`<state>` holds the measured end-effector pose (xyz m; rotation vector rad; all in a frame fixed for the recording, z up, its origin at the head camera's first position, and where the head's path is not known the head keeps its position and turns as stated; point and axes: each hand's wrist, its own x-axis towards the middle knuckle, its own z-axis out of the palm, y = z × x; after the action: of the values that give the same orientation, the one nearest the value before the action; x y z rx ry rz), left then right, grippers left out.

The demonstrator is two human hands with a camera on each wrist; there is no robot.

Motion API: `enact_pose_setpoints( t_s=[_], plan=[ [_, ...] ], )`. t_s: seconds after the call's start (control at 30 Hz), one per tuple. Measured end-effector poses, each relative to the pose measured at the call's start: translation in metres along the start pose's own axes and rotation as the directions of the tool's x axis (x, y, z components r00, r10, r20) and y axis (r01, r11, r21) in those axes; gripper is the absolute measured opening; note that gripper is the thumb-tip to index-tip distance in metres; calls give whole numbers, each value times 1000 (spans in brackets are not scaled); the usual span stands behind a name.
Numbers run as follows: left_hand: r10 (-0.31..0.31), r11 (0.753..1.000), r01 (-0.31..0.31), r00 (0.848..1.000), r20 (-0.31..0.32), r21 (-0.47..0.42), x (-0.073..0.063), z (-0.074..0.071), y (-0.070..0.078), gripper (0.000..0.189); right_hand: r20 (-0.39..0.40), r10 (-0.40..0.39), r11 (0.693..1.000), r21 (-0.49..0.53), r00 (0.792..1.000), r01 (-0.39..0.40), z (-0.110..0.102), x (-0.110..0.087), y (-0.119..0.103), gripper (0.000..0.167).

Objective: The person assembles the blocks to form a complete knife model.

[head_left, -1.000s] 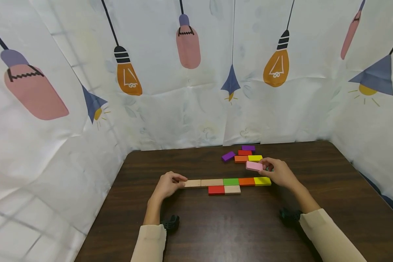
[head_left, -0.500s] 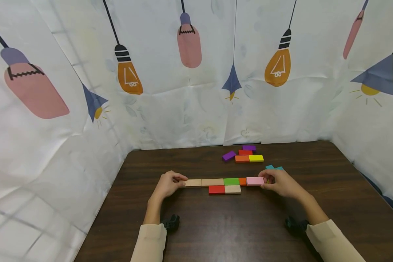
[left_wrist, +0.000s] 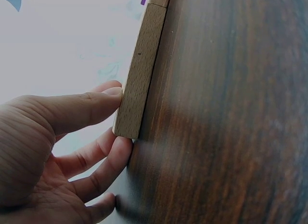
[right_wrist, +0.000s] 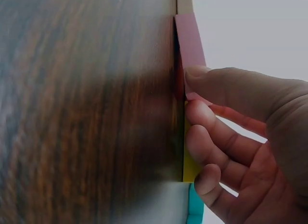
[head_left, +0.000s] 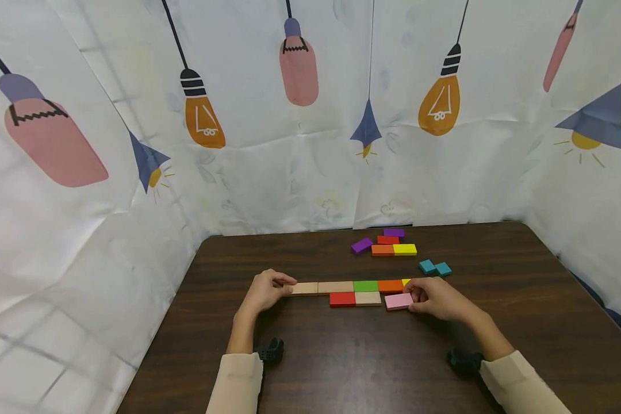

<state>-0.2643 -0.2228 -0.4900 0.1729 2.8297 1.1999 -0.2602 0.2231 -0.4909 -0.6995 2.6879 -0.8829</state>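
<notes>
In the head view a row of blocks lies flat: two plain wooden blocks (head_left: 335,287), a green block (head_left: 365,286), an orange block (head_left: 390,286) and a yellow block partly hidden by my right hand. My left hand (head_left: 267,294) pinches the row's left end block (left_wrist: 142,70), its middle finger against the end face. Below the row a red block (head_left: 342,299) and a short wooden block (head_left: 368,298) lie end to end. My right hand (head_left: 441,298) holds a pink block (head_left: 398,302) by its right end, slightly tilted and just right of the short wooden block.
Farther back on the dark table (head_left: 310,356) lie two purple blocks (head_left: 361,245), a red block (head_left: 388,240), an orange block (head_left: 382,250) and a yellow block (head_left: 405,249). Two teal blocks (head_left: 434,267) lie behind my right hand. A patterned cloth (head_left: 321,184) hangs behind.
My right hand has brought the pink block from behind the row, over the yellow block, to the near side beside the short wooden block. My left hand has stayed at the row's left end.
</notes>
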Motion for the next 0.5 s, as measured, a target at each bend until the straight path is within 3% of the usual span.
enact_pose_setpoints(
  t_s=[0.5],
  plan=[
    [0, 1000, 0, 1000, -3, -20, 0, 0, 1, 13, -22, -22, 1000, -3, 1000, 22, 1, -2, -7, 27]
  ],
)
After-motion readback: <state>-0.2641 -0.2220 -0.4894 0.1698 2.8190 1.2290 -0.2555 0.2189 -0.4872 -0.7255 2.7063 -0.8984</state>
